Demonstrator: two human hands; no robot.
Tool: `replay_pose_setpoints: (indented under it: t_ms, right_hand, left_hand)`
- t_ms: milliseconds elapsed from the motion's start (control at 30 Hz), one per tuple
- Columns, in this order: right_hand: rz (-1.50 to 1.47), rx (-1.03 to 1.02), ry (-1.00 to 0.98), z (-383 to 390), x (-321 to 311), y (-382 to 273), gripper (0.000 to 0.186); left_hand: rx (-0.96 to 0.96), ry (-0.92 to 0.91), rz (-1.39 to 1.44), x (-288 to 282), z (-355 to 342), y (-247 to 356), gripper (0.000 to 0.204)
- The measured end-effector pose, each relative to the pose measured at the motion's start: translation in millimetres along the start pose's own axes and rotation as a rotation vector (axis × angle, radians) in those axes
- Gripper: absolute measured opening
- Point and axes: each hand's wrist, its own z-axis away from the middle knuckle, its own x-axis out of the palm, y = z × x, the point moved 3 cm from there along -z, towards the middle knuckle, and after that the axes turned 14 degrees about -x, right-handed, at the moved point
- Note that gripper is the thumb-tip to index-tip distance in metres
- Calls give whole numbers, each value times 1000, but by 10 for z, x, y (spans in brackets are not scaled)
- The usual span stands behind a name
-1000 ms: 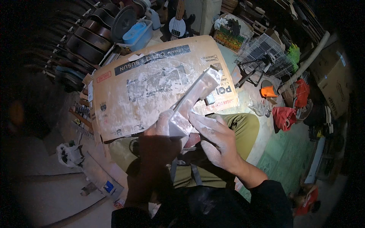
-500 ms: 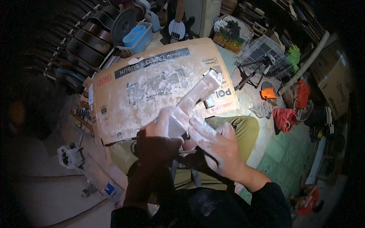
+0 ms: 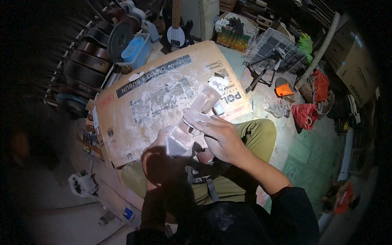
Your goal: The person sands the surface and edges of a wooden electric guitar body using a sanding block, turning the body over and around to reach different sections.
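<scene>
A long, pale wooden piece [image 3: 206,98], coated in white dust, slants from my lap toward the far right over the cardboard. Its nearer end is a wider, angular block. My left hand [image 3: 157,155], mostly in shadow, is closed around that nearer end. Across the middle of the piece lies my right hand [image 3: 222,136], with fingers bent over its upper side and thumb side toward me. Just below my right hand, a reddish-brown rounded thing [image 3: 205,155] shows in part between my legs; its kind is unclear. A small grey block [image 3: 219,108] sits beside the wooden piece on the cardboard.
A flattened, dusty cardboard sheet [image 3: 122,118] lies before my knees. Guitar bodies [image 3: 87,65] stand in a row at the far left, near a blue tub [image 3: 136,51]. At right are a wire cage [image 3: 277,45], an orange container [image 3: 284,89] and a red cloth [image 3: 304,116].
My right hand has moved up and along the wooden piece, its fingers now lying over it. My left hand and the piece have shifted slightly left and nearer. The whole view has turned a little.
</scene>
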Motion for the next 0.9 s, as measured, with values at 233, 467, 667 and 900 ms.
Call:
replay_pose_setpoints:
  t_ms: [233, 467, 667, 900]
  right_hand:
    - [-101, -42, 192, -23, 40, -179, 49]
    - [-171, -58, 170, 91, 117, -61, 50]
    - [488, 69, -44, -167, -309, 541, 48]
    - [167, 203, 199, -63, -472, 427, 52]
  left_hand:
    - [-151, 45, -131, -218, 193, 229, 48]
    - [-148, 144, -244, -249, 306, 164, 50]
    - [-110, 147, -338, -160, -1, 297, 60]
    - [-14, 244, -344, -464, -342, 201, 66]
